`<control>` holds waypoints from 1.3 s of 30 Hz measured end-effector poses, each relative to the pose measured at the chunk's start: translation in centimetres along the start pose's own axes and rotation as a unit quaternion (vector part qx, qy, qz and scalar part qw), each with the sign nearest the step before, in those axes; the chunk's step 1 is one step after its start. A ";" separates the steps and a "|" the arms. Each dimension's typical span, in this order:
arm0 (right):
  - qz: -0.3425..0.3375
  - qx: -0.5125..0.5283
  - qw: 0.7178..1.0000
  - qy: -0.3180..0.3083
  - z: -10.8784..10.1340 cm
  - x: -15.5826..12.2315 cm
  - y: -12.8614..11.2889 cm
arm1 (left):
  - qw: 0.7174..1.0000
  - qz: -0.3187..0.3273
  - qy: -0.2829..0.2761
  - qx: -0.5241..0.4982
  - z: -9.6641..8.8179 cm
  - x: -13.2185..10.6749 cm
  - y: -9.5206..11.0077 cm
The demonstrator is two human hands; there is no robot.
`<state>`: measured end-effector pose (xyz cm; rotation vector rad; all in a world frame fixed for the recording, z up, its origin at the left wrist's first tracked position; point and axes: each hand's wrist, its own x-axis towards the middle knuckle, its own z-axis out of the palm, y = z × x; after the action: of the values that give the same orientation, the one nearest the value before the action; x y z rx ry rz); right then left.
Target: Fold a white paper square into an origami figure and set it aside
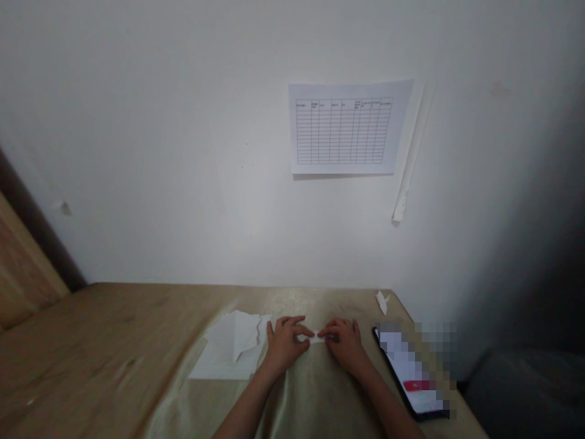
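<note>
A small piece of white paper (316,338) lies between my two hands near the front middle of the cloth-covered table. My left hand (287,341) pinches its left end between thumb and forefinger. From the other side, my right hand (343,342) grips the right end with the fingertips. Most of the small piece is hidden under my fingers. Just left of my left hand rest white paper sheets (219,360), with a torn, creased piece of paper (244,332) on top.
A phone (406,372) with its screen lit lies right of my right forearm, partly pixelated. A paper scrap (382,302) sits near the table's back right corner. The brown cloth (114,353) has folds. On the wall behind hangs a printed table sheet (345,131).
</note>
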<state>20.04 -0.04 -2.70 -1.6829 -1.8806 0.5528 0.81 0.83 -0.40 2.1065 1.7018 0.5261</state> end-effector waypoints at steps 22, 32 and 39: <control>0.012 -0.036 0.999 -0.002 -0.4 -0.2 -1.1 | 1.000 -0.006 0.013 0.003 0.8 0.4 -0.3; -0.002 -0.018 1.000 -0.015 -0.7 -0.2 -0.5 | 0.999 0.000 -0.030 0.012 -0.6 0.2 -0.2; -0.011 -0.028 1.000 -0.001 -0.4 -0.3 -0.3 | 1.000 0.008 -0.018 0.016 -0.5 -0.3 -0.1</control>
<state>20.10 -0.44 -2.21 -1.6959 -1.9301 0.4960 0.44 0.59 -0.06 2.1393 1.6858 0.4667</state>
